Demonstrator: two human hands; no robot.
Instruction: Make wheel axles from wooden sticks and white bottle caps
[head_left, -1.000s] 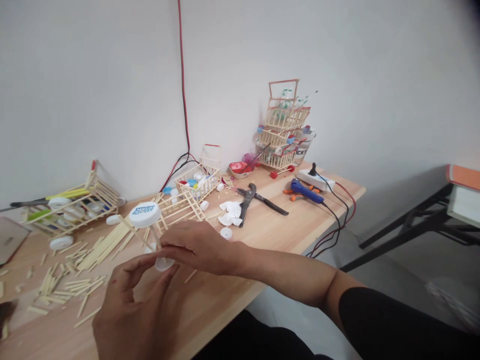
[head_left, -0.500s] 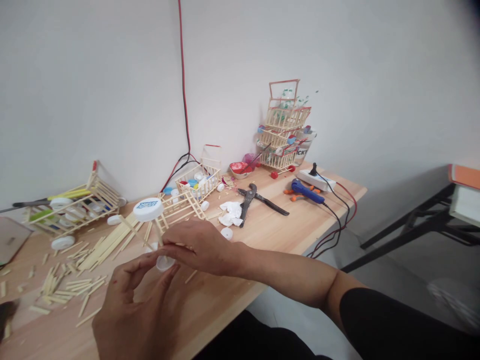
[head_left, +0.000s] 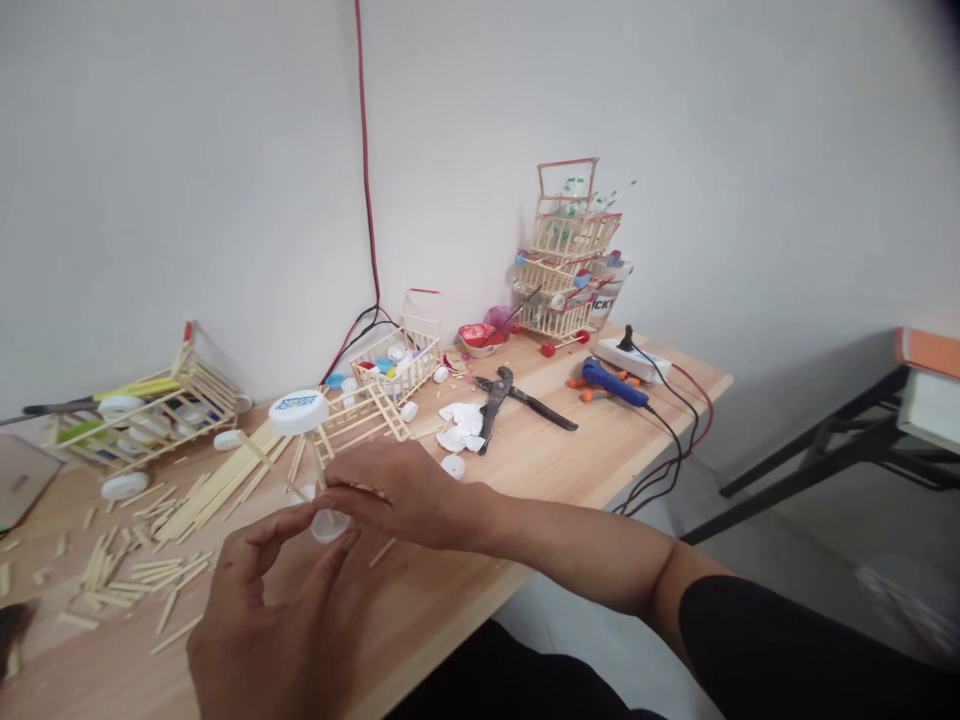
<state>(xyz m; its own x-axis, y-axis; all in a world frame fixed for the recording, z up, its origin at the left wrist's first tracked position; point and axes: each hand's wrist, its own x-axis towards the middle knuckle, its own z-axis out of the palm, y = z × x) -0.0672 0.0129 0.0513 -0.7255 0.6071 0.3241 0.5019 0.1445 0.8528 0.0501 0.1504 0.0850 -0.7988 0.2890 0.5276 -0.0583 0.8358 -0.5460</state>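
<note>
Between the thumb and fingers of my left hand (head_left: 262, 600) is a whitish bottle cap (head_left: 328, 526), its open side towards me. My right hand (head_left: 397, 490) is closed around a thin wooden stick (head_left: 321, 468) whose lower end meets that cap. At the stick's upper end sits a white bottle cap with blue print (head_left: 298, 412). Both hands touch at the fingertips, low over the table. Just behind them, another stick with a white cap (head_left: 227, 440) on its end lies on the table, beside a small stick frame (head_left: 364, 418).
Cut sticks (head_left: 112, 570) litter the wooden table (head_left: 450, 560) at left. A stick cart (head_left: 150, 430) and a basket of caps (head_left: 405, 370) stand along the wall. Further right are black pliers (head_left: 499, 400), a blue glue gun (head_left: 615, 382), a power strip (head_left: 634, 358) and stacked carts (head_left: 566, 270).
Almost nothing differs. Both hands keep their grip on the cap and the stick, with only a very slight shift of the printed cap.
</note>
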